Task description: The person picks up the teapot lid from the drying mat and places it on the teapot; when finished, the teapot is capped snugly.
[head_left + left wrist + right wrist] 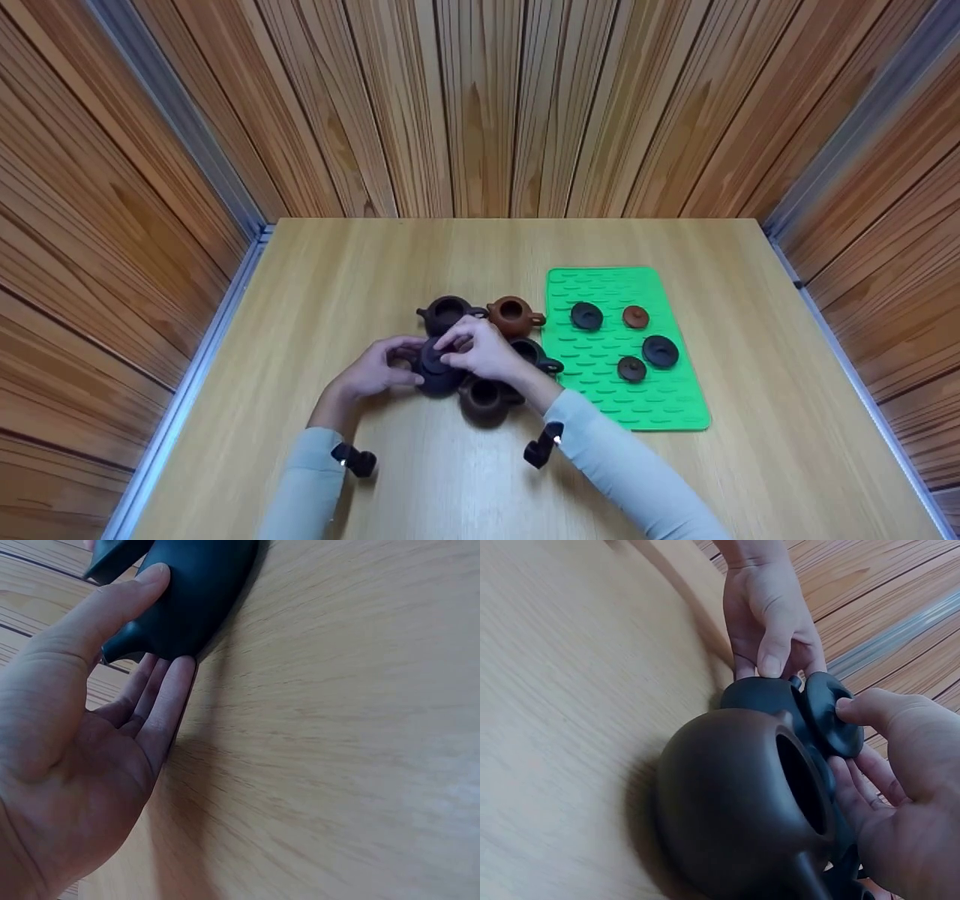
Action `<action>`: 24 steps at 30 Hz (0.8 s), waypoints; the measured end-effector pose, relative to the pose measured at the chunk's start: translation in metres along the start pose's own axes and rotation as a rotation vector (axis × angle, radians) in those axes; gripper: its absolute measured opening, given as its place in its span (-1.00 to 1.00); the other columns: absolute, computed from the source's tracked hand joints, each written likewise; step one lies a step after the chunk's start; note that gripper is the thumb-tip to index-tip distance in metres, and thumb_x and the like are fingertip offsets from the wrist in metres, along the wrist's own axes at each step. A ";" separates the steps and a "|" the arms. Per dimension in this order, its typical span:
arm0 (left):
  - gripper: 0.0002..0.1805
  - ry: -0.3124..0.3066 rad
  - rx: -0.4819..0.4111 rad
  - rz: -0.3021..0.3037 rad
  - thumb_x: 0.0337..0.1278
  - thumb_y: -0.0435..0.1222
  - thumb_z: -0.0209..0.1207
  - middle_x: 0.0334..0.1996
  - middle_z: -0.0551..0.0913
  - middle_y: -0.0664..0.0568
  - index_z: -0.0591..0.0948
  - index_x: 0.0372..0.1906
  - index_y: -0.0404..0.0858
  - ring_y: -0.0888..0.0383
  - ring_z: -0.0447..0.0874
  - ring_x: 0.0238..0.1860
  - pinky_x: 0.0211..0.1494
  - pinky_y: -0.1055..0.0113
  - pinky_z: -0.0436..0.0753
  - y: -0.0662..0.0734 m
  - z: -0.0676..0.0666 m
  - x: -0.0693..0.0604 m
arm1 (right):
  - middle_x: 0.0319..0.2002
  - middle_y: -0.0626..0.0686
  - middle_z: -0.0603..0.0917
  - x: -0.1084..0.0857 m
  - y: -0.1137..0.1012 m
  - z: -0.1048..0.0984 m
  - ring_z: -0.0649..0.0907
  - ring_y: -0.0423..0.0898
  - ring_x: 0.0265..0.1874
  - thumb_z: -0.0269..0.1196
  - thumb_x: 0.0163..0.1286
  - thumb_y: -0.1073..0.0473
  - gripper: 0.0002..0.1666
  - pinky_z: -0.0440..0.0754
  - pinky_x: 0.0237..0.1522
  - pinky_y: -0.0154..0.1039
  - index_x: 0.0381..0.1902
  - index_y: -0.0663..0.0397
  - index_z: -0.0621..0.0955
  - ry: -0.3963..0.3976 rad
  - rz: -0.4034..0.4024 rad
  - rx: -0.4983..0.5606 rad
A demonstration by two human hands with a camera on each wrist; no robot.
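My left hand (377,369) steadies a dark teapot (441,384) on the table, thumb and fingers on either side of its spout. Between thumb and fingers, my right hand (486,351) pinches a dark round lid (829,714). The lid is tilted above that teapot's top; from the right wrist view it seems raised off the opening. Right beside them stands a brown lidless teapot (735,802). Other lidless teapots crowd around: a black one (445,313), a reddish-brown one (513,316) and a dark one (531,352) partly behind my right hand.
To the right lies a green textured mat (600,397). On it rest a black lid (586,316), a small reddish lid (636,317), a larger black lid (661,351) and a small brown lid (632,368). Wooden panel walls (480,112) enclose the table (360,270).
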State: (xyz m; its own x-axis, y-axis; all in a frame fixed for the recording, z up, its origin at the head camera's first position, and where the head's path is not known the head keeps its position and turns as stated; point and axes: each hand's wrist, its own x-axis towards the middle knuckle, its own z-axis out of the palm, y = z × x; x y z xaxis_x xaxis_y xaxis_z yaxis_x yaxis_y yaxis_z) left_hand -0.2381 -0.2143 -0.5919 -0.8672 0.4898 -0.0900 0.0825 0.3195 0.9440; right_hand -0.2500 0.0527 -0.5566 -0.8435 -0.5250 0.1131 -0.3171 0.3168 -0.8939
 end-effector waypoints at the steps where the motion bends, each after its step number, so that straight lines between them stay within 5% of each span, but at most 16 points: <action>1: -0.31 0.002 0.000 0.000 0.31 -0.45 0.51 0.37 0.73 -0.37 0.59 0.51 -0.43 0.02 0.70 0.29 0.51 0.09 0.57 0.000 0.000 0.000 | -0.04 0.29 0.77 0.000 0.000 0.001 0.77 0.13 0.02 0.53 0.36 0.34 -0.79 0.80 0.11 -0.18 -0.05 0.22 0.89 0.002 -0.002 0.002; 8: -0.32 0.011 0.003 -0.003 0.31 -0.45 0.52 0.37 0.74 -0.33 0.61 0.50 -0.40 0.05 0.70 0.29 0.48 0.16 0.55 0.000 0.001 0.001 | -0.03 0.25 0.74 -0.002 0.001 0.006 0.82 0.01 -0.08 0.53 0.36 0.35 -0.80 0.74 0.00 -0.40 -0.07 0.19 0.90 0.019 0.015 -0.012; 24: -0.34 0.014 0.019 0.021 0.33 -0.45 0.50 0.36 0.74 -0.37 0.61 0.50 -0.41 -0.01 0.71 0.30 0.51 0.09 0.56 0.000 0.001 -0.001 | 0.01 0.21 0.74 -0.005 0.003 0.008 0.77 -0.11 -0.08 0.52 0.36 0.36 -0.72 0.72 0.04 -0.40 0.02 0.16 0.89 0.000 0.027 -0.067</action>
State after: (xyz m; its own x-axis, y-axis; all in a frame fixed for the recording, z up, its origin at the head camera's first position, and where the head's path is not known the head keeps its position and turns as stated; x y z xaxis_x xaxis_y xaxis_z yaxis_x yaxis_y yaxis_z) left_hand -0.2371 -0.2139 -0.5926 -0.8722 0.4847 -0.0661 0.1093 0.3246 0.9395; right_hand -0.2438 0.0501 -0.5632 -0.8522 -0.5156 0.0893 -0.3224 0.3830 -0.8657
